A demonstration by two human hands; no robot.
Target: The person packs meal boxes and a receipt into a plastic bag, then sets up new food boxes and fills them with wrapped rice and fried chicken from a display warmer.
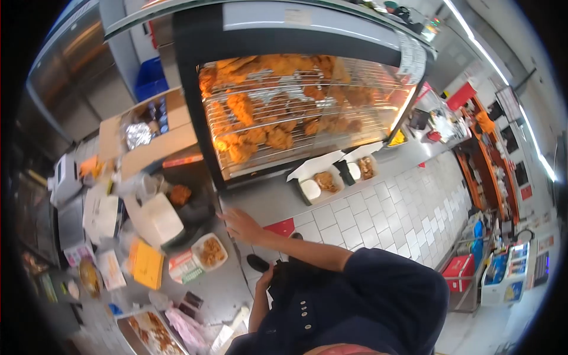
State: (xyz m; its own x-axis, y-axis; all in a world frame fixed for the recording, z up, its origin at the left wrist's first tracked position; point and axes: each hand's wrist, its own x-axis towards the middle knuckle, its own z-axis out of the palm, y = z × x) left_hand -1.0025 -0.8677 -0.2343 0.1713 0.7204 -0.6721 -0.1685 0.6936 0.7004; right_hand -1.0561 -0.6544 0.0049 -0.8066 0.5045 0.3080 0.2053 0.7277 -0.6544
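Observation:
My right hand (239, 226) reaches over the counter edge, fingers apart and seemingly empty, beside a blurred dark shape. My left hand (265, 279) is low in front of my dark shirt; its fingers are too unclear to read. Near my right hand lie a brown fried piece (180, 194) and an open white box (163, 219). A container of food (211, 251) stands on the counter left of my left hand. Above, a glass display case (307, 160) holds fried chicken (239, 109) on wire racks. Two open boxes with food (325, 181) (366, 168) stand before it.
On the left are a cardboard box (112, 142), a yellow box (148, 264) and a white machine (65, 180). A metal tray (127, 328) with food residue and a pink plastic bag (186, 326) lie lower down. A red cooler box (458, 272) stands at the right beyond the tiled floor (355, 219).

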